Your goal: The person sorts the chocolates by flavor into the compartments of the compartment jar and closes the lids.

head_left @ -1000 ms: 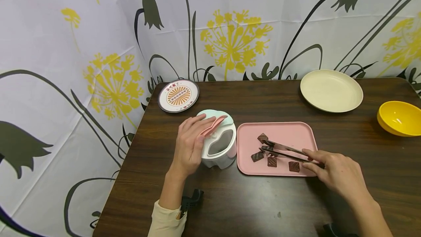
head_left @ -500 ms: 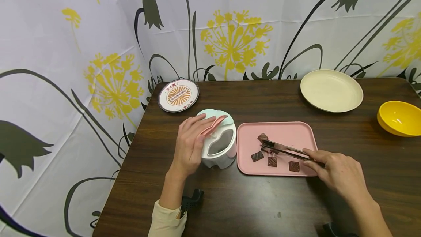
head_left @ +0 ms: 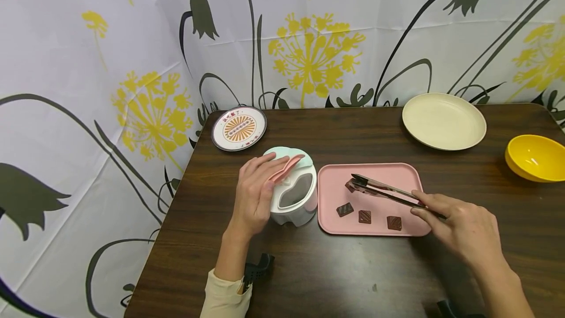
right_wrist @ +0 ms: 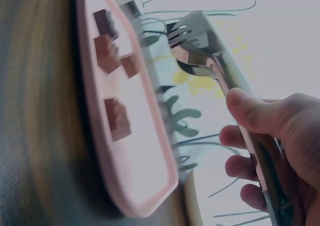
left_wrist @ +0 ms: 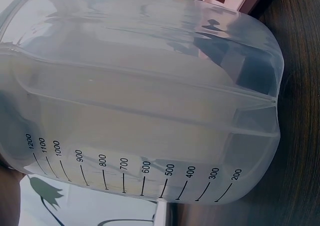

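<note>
My left hand [head_left: 253,193] holds up the pink flap lid [head_left: 287,168] of a round divided storage container [head_left: 295,195]; its white top also has a mint-green lid. One grey opening faces up. In the left wrist view, the clear container wall [left_wrist: 140,111] carries volume marks. My right hand [head_left: 463,222] grips metal serving tongs [head_left: 393,195], their heads nearly together above the pink tray [head_left: 397,175]. Chocolate pieces [head_left: 365,217] lie on it, one partly behind the tongs. In the right wrist view, the raised tong heads [right_wrist: 197,48] show a brownish patch between them; whether it is chocolate is unclear.
A white patterned plate [head_left: 239,129] lies at the back left of the dark wooden table [head_left: 335,274]. Toward the back right are a cream plate [head_left: 444,121] and a yellow bowl [head_left: 536,158]. A flower-print cloth [head_left: 309,23] hangs behind the table.
The tongs have closed and risen slightly, with my right hand moving a little right. The chocolate formerly between their tips no longer shows on the tray. My left hand stays still.
</note>
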Demonstrator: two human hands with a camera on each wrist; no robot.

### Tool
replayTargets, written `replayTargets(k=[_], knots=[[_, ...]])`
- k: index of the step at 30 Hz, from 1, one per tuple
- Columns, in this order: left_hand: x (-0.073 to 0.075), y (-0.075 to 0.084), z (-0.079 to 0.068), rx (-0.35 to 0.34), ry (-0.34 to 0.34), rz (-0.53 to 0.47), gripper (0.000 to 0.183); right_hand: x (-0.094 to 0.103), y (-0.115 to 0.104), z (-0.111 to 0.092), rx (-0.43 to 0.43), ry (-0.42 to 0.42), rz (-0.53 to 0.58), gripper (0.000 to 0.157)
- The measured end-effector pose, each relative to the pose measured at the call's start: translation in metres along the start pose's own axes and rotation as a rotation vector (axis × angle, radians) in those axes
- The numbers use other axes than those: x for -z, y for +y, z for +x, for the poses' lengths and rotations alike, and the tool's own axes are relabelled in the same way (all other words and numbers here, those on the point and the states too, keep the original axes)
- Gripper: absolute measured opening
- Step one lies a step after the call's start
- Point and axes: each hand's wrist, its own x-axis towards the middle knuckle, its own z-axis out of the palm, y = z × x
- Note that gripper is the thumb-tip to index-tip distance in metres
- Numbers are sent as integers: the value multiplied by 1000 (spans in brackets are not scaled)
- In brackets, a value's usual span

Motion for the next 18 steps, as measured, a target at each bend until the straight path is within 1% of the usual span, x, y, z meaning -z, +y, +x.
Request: replayTargets(k=[2, 4, 7, 11, 14, 18], knots=[[0, 0, 0, 1, 1, -2, 51, 2, -3, 3, 30, 40, 14, 46], [0, 0, 0, 1, 1, -2, 51, 5, -6, 5, 55, 70, 30, 41], [0, 0, 0, -1, 0, -1, 51, 7, -14, 11, 92, 139, 60, 34], [1, 0, 0, -1, -1, 0, 51, 9, -29, 20, 164, 222, 119, 44], [0, 0, 0, -1, -2, -2, 51, 8, -41, 25, 213, 233, 154, 43], [0, 0, 0, -2, -4, -2, 51, 5, -53, 31, 258, 224, 173, 43]])
